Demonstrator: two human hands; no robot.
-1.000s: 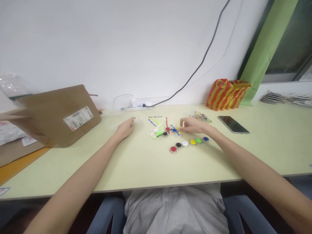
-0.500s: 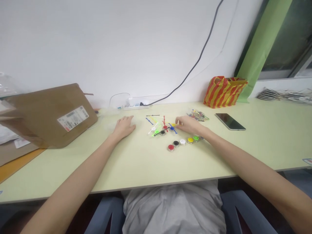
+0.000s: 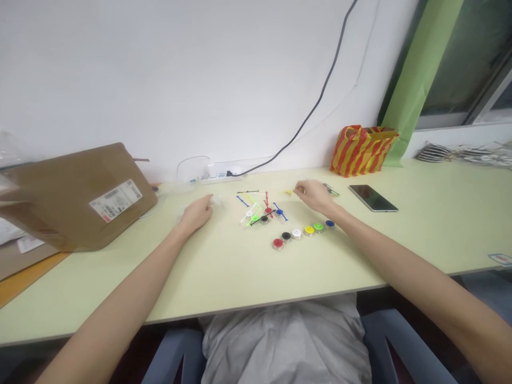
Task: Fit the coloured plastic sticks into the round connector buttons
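Observation:
My right hand [image 3: 314, 196] has its fingers pinched on a yellow arrow spinner [image 3: 288, 192], just above the table. Behind that hand lies a partly hidden packet of coloured pieces [image 3: 331, 190]. At the left, my left hand [image 3: 196, 213] is closed, with a clear plastic piece, apparently a bag [image 3: 218, 201], at its fingertips. Between the hands are loose arrow pointers and spinners on clear bases, among them a blue spinner [image 3: 279, 212], a black spinner [image 3: 264, 218] and a red spinner [image 3: 268, 210]. Nearer me, several round coloured discs, including a red disc [image 3: 278, 244], form a slanting row.
A cardboard box [image 3: 80, 197] stands at the left. Along the wall are a power strip [image 3: 220, 177] and its black cable [image 3: 320, 96]. To the right are a striped bag [image 3: 362, 152], a phone [image 3: 373, 198] and a stack of plates [image 3: 434, 152].
My right hand has lifted the yellow spinner away from the group, moving toward the wall. My left hand has gone from spread fingers to closed. The view has shifted slightly.

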